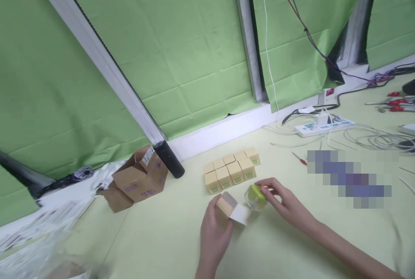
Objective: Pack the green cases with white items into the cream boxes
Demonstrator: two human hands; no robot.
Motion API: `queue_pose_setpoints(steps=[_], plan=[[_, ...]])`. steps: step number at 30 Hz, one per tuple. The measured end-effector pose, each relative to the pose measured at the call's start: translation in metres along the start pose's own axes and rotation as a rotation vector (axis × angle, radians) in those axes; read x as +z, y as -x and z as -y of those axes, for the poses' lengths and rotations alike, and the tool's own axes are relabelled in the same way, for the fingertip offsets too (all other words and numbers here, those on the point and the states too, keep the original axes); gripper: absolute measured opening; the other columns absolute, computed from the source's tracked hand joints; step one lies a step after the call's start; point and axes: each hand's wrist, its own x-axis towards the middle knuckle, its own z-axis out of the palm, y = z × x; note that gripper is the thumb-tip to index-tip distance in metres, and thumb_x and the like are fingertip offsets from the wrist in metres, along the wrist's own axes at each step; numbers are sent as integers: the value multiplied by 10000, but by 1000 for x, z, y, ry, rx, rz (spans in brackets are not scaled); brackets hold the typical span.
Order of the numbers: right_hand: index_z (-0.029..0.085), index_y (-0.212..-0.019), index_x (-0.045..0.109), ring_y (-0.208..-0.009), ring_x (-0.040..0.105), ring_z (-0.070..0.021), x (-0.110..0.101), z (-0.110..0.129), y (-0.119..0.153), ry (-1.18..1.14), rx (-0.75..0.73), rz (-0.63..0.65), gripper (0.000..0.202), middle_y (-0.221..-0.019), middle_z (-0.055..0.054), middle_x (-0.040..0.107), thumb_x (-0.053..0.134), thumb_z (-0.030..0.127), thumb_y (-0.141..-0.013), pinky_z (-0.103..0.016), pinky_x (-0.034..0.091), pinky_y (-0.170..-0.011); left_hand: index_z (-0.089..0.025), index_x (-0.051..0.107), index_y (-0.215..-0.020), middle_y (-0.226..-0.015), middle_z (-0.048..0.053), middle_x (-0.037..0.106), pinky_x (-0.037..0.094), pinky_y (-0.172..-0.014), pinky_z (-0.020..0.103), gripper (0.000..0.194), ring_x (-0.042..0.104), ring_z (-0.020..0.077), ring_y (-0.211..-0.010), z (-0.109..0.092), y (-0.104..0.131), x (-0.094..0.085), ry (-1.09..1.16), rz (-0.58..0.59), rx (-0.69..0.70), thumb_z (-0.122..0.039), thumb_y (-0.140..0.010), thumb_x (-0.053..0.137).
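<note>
My left hand (214,236) grips a small cardboard box (227,205) with its white inner flap open toward the right. Just right of that flap, my right hand (280,197) pinches a small rounded green item (256,194) with a clear, see-through lower part; its exact kind is not plain, as it is a little blurred. The item and the box are close together above the table. Beyond both hands stand two rows of small tan boxes (228,173) with green labels on their near sides.
A brown carton (142,182) with open flaps and a black cylinder (169,159) stand left of the small boxes. A white power strip (324,127), coiled cables (379,138) and red-handled tools (400,105) lie at the right. Clear plastic bags (29,248) cover the lower left.
</note>
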Motion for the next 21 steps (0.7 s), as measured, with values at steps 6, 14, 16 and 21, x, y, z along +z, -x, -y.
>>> queue_pose_setpoints(steps=[6, 14, 16, 21], plan=[[208, -966, 535, -911, 623, -217, 7, -7, 2, 291, -143, 219, 183, -1000, -83, 650, 356, 234, -939, -385, 521, -763, -191, 449, -1093, -1076, 126, 641, 514, -819, 374, 564, 630, 265, -982, -4, -12, 5, 801, -210, -439, -445, -653, 694], [138, -1174, 524, -1122, 531, -182, 41, 17, -10, 566, -777, 119, 315, -1157, -79, 643, 356, 55, -921, -374, 410, -987, -143, 598, -1029, -1039, 109, 688, 549, -675, 272, 365, 671, 201, -857, -18, -5, 10, 1330, 47, -788, -338, -732, 680], [127, -1065, 579, -1038, 569, -185, 49, 22, -20, 586, -860, 74, 266, -1039, -90, 679, 371, 55, -916, -353, 441, -927, -146, 614, -1027, -1017, 94, 697, 550, -677, 254, 302, 670, 182, -857, -15, -7, 6, 1416, 42, -823, -327, -786, 621], [175, -952, 605, -831, 591, -145, 57, 25, -44, 567, -958, 149, 154, -843, -30, 671, 469, 149, -884, -286, 467, -814, -111, 618, -1036, -967, 124, 705, 542, -775, 307, 282, 668, 213, -891, -2, -18, -7, 1466, -46, -772, -296, -840, 534]])
